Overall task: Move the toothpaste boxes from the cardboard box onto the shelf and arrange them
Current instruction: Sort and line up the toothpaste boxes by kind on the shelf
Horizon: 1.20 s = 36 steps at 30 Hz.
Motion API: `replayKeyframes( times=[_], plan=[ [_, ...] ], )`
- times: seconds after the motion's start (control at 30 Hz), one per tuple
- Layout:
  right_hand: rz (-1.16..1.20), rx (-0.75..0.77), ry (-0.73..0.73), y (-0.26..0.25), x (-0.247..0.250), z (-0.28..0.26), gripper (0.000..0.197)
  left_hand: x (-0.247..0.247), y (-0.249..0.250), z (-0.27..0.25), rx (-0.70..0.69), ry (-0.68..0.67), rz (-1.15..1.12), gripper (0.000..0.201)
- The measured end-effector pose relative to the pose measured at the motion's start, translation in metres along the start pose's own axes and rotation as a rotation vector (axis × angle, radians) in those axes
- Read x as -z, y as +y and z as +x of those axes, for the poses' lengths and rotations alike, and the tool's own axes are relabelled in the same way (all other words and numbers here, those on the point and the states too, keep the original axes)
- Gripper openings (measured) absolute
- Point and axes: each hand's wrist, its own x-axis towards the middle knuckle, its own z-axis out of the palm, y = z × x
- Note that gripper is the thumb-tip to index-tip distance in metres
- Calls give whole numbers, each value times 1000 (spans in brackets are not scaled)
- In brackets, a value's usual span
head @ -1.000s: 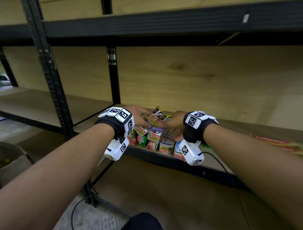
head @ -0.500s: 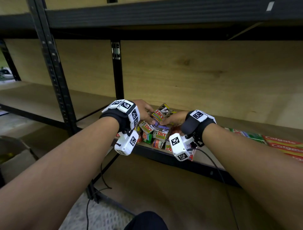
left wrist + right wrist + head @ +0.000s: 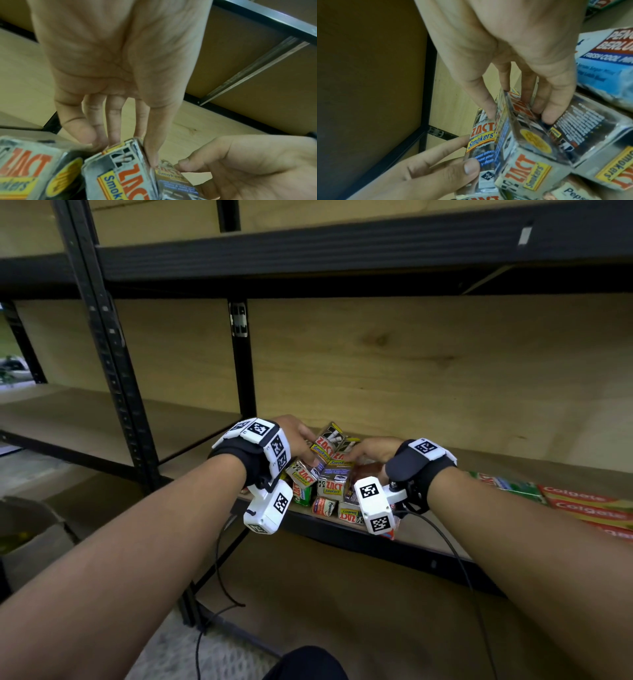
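A heap of small Zact Smokers toothpaste boxes lies at the front left of the wooden shelf. My left hand rests on top of the heap. In the left wrist view the left hand pinches the end of one Zact box between thumb and fingers. My right hand is beside it. In the right wrist view the right hand grips another Zact box with the thumb on one side and the fingers on the other. The two held boxes stand side by side, tilted up.
Long red Colgate boxes and a green box lie flat on the shelf to the right. A black upright post stands left of the heap. An open cardboard box sits on the floor at far left. Cables hang below my wrists.
Both hands stay on top of the heap. The top Zact boxes have tipped more upright between my fingers. My head has moved closer, bringing the Colgate boxes more into view.
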Motion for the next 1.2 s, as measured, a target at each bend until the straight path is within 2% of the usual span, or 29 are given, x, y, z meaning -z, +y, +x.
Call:
replayKeyframes(
  times=[0.07,0.17,0.23,0.37,0.47,0.5,0.57,0.63,0.77,0.87,0.9,1.03,1.1,1.2],
  plan=[
    [22,-14,-3,2,0,3,45,0,-2,-1,10,4,-43,64],
    [18,-18,-10,6,-2,7,25,1,-2,-3,37,0,-83,61],
    [30,-24,11,5,-3,3,23,3,-1,-2,60,-15,-108,60],
    [97,-32,2,6,3,-4,31,4,5,-1,103,-32,-158,59],
    [123,-44,-28,11,15,-7,52,-2,11,0,125,-59,-169,64],
    [141,-50,-30,13,19,-8,52,-5,13,0,127,-71,-168,65],
    [170,-58,-16,13,27,-13,33,-10,20,0,128,-91,-167,65],
    [176,-76,19,13,36,-16,24,-13,25,0,114,-88,-171,62],
    [143,-109,66,18,53,-25,34,-24,38,1,78,-4,-199,48],
    [95,-139,55,28,66,-27,62,-33,56,1,47,71,-152,50],
    [75,-147,59,32,68,-28,61,-35,62,0,33,72,-127,53],
    [135,-134,122,47,73,-23,17,-47,76,-1,-6,19,-70,58],
    [162,-126,107,53,71,-19,7,-56,77,-1,-13,10,-12,58],
    [227,-111,118,56,68,-22,8,-62,80,-1,-16,8,5,61]
  ],
)
